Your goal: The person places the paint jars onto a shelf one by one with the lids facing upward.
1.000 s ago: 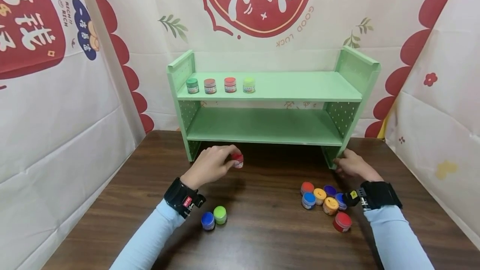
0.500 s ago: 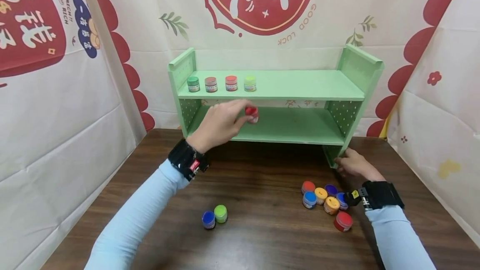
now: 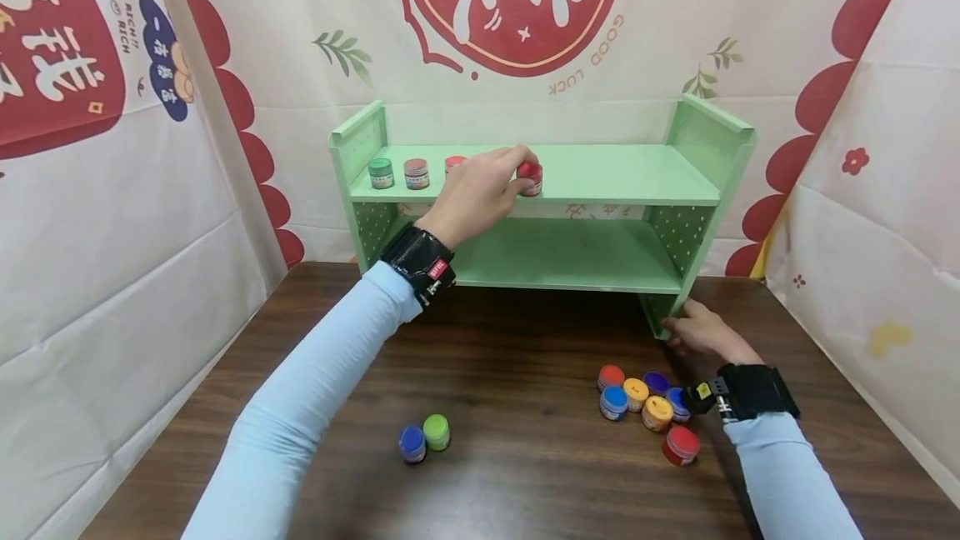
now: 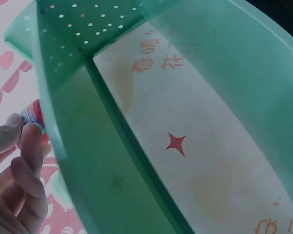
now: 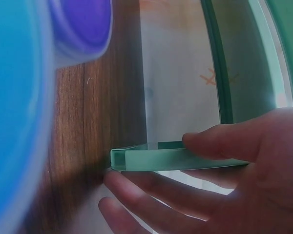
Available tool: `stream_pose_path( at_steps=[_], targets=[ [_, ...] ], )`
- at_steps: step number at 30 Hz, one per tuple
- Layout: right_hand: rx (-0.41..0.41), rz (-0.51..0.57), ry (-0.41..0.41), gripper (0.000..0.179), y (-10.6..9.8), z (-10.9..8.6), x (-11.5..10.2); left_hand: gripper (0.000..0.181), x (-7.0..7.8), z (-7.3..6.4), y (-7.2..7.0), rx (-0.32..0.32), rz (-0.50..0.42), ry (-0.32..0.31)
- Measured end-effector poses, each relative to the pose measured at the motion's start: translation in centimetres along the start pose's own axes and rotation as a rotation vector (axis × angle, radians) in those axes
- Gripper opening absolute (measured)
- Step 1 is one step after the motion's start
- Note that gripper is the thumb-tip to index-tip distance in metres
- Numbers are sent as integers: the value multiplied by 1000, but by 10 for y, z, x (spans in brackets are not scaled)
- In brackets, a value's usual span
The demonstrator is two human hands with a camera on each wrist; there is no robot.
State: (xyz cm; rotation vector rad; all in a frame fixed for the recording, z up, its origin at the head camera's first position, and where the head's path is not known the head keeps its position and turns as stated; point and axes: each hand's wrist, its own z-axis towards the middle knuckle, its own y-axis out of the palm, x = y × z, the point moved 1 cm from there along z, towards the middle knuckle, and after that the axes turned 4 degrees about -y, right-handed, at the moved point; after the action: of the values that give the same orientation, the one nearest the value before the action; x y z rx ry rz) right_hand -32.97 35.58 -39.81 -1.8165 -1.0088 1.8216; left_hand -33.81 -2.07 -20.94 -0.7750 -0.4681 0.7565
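Observation:
My left hand (image 3: 483,190) pinches a small red-lidded paint jar (image 3: 531,178) at the front edge of the top board of a light green two-tier shelf (image 3: 615,175). In the left wrist view the jar (image 4: 33,113) sits between thumb and fingers, just outside the board's edge. On the top board stand a dark green jar (image 3: 381,174), a brownish-red jar (image 3: 416,174) and a red jar (image 3: 453,162) partly covered by the hand; the light green jar is hidden behind it. Thumb above and fingers below, my right hand (image 5: 219,170) grips the shelf's right leg (image 5: 176,160).
On the brown table (image 3: 525,473), several jars with red, yellow, orange, blue and purple lids cluster near the right wrist, including a large red jar (image 3: 681,445). A blue jar (image 3: 412,444) and a green jar (image 3: 437,432) stand front left. Printed cloth (image 3: 300,148) surrounds the table.
My left hand has lifted the red-lidded jar from low over the table, past the lower board, up and right to the top board. The right hand stays on the shelf leg.

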Motion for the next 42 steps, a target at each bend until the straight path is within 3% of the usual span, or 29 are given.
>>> stream_pose_path(
  at_steps=[7,14,22,26,30,35,38,42],
  targets=[
    [-12,15,-8,42,0,0,-4,18,1,11,8,-3,48,-51],
    [-15,14,-12,38,2,1,-7,18,0,14,11,-11,80,-101],
    [-15,10,-23,40,5,1,-6,19,1,15,11,-16,106,-101],
    [-1,-6,-37,40,5,0,-4,26,1,8,12,11,106,-85],
    [1,-1,-37,38,5,-2,-2,30,1,-11,13,94,45,-30],
    [9,-5,-47,38,4,-2,0,24,-2,-50,22,154,-29,70],
    [14,-9,-49,38,3,-2,0,21,-7,-76,31,108,-82,82],
    [9,-1,-39,38,3,-3,0,19,-18,-112,43,-39,-154,11]
  ],
)
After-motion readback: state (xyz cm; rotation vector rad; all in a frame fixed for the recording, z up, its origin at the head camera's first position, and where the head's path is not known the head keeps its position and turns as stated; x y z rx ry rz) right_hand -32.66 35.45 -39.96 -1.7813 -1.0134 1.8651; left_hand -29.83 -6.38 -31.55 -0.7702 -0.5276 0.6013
